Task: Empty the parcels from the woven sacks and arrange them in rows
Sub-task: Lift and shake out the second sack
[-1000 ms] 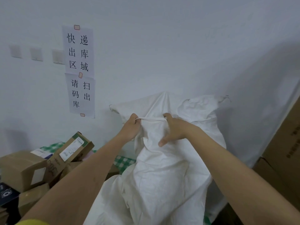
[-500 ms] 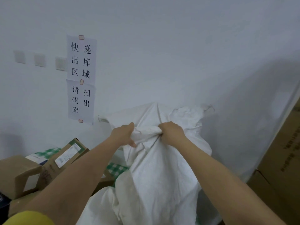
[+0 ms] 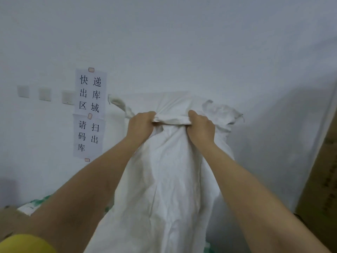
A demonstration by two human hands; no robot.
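A white woven sack (image 3: 169,179) hangs in front of me against the white wall, held up high by a bunched fold at its top. My left hand (image 3: 140,125) grips the left end of that fold with curled fingers. My right hand (image 3: 201,127) grips the right end, about a hand's width away. The sack's body drops loose and creased between my forearms. Its mouth and contents are hidden. Part of one brown parcel (image 3: 9,220) shows at the lower left edge.
Two paper signs (image 3: 90,114) with black characters are taped to the wall left of the sack, beside wall switches (image 3: 44,94). Large cardboard cartons (image 3: 322,179) stand along the right edge. A green checked cloth (image 3: 39,201) shows at the lower left.
Both hands have lifted the sack higher and pulled the gripped fold taut between them. My view has tilted upward, so the parcels at lower left have mostly dropped out of view.
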